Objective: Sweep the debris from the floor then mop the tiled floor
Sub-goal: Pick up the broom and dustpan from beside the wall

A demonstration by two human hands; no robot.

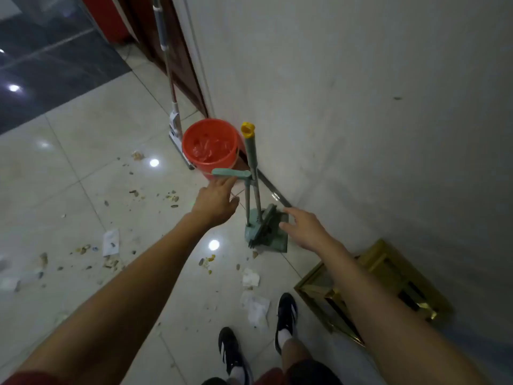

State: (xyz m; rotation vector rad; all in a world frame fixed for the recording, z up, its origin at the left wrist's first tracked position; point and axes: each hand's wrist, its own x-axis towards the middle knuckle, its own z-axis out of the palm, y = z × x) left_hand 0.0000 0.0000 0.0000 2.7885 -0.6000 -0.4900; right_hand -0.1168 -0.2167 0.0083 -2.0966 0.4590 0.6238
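- One green broom [254, 173] with a yellow cap stands clipped in one green dustpan [268, 232] right of the red bucket [211, 147].
- Left hand [216, 201] fingers open at the dustpan handle; right hand [304, 227] open nearby.

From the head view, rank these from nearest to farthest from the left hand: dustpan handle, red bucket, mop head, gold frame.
1. Dustpan handle, at the left hand's fingertips.
2. Red bucket, just beyond, by the wall.
3. Mop head, behind the bucket's left side.
4. Gold frame, far right, against the wall.
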